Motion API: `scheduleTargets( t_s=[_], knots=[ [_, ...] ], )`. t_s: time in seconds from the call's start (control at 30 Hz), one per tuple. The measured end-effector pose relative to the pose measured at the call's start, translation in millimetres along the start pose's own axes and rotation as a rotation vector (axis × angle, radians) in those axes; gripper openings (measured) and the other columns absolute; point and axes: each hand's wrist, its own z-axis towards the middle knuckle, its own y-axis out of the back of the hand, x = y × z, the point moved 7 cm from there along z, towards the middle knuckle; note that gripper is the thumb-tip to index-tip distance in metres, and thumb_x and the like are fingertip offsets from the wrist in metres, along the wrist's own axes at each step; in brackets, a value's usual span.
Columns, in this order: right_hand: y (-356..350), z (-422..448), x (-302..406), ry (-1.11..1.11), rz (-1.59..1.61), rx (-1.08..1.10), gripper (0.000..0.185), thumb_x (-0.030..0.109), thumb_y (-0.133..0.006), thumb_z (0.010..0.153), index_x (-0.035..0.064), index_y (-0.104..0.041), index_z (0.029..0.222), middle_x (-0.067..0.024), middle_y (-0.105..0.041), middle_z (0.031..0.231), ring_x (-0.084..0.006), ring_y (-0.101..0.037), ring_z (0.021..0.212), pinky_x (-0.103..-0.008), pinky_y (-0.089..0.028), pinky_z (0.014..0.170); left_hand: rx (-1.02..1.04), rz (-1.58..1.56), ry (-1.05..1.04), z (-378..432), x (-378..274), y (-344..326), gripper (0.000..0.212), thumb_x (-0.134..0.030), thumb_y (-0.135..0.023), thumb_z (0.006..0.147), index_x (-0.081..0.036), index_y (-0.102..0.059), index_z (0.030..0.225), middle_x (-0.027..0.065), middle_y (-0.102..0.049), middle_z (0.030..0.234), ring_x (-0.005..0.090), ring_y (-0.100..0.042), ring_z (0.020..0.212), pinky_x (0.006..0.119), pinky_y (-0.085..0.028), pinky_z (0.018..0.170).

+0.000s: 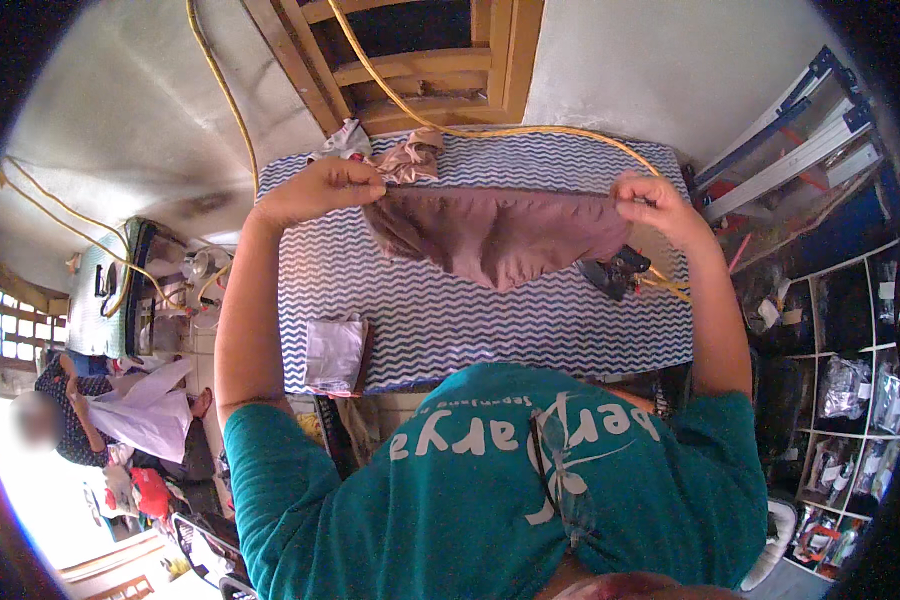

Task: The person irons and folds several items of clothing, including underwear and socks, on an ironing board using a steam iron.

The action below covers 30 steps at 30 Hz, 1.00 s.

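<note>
A dusky mauve piece of cloth (495, 232) is stretched by its top edge between my two hands, above a table covered with a blue-and-white zigzag cloth (480, 330). My left hand (326, 187) pinches one top corner between thumb and fingers. The opposite corner is pinched by my right hand (649, 202). Close below my right hand, a dark clothes iron (615, 271) is partly hidden by the cloth. Crumpled pinkish fabric (411, 156) and a whitish piece (345, 141) lie at the table's far edge. A flat plastic-wrapped packet (335, 354) rests at the near left.
A yellow cable (525, 131) runs along the far edge and down the right side. A folded ladder (787, 142) leans at the right, above shelves (814, 352) with plastic-wrapped items. At the left, another person (82, 409) holds pale cloth (142, 412).
</note>
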Motion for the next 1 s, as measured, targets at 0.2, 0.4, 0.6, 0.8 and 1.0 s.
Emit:
scheduleTargets(
  t_s=[0.2, 0.4, 0.6, 0.8, 1.0],
  knots=[
    [-0.3, 10.5, -3.2, 0.17, -0.678, -0.296, 0.013, 0.011, -0.064, 0.075, 0.0015, -0.055, 0.076, -0.0088, -0.055, 0.078, -0.0229, -0.051, 0.082, -0.0341, -0.039, 0.075, -0.338, 0.746, -0.336, 20.2, -14.3, -2.6, 0.015, -0.016, -0.062, 0.075, -0.002, -0.063, 0.079, 0.0119, -0.059, 0.074, 0.0297, -0.055, 0.076, 0.039, -0.042, 0.074],
    [-51.1, -22.8, -26.0, 0.13, -0.913, -0.288, 0.019, 0.01, -0.059, 0.075, 0.0032, -0.059, 0.093, -0.0114, -0.057, 0.093, -0.0295, -0.051, 0.087, -0.0403, -0.04, 0.078, -0.372, 1.192, -0.195, 18.9, 38.5, -81.8, 0.015, -0.013, -0.055, 0.072, -0.007, -0.063, 0.084, 0.0106, -0.06, 0.082, 0.0269, -0.055, 0.086, 0.044, -0.039, 0.082],
    [-161.2, -85.7, -136.5, -0.105, -0.936, 0.046, 0.039, 0.011, -0.053, 0.076, 0.0031, -0.054, 0.114, -0.0145, -0.052, 0.117, -0.033, -0.053, 0.097, -0.0437, -0.043, 0.083, -0.221, 1.272, -0.03, -14.4, 142.8, -221.6, 0.042, -0.015, -0.049, 0.076, -0.002, -0.05, 0.116, 0.0208, -0.049, 0.121, 0.0322, -0.042, 0.117, 0.046, -0.021, 0.106],
    [-214.3, -102.8, -155.4, -0.175, -0.549, 0.732, 0.039, 0.017, -0.061, 0.075, 0.0095, -0.059, 0.112, -0.0148, -0.057, 0.113, -0.0303, -0.06, 0.087, -0.0384, -0.047, 0.074, -0.129, 0.879, 0.043, -51.4, 173.8, -293.8, 0.04, -0.016, -0.05, 0.076, -0.001, -0.051, 0.114, 0.0206, -0.053, 0.113, 0.0331, -0.045, 0.114, 0.047, -0.026, 0.103],
    [-181.9, 57.8, -157.0, -0.157, -0.403, 0.156, 0.017, 0.02, -0.057, 0.08, 0.0038, -0.06, 0.085, -0.0158, -0.062, 0.079, -0.0338, -0.06, 0.074, -0.0407, -0.045, 0.064, -0.08, 0.406, 0.599, -34.5, 166.8, -237.4, 0.019, -0.01, -0.053, 0.074, -0.003, -0.054, 0.092, 0.0185, -0.056, 0.098, 0.033, -0.052, 0.099, 0.041, -0.047, 0.079]
  ],
)
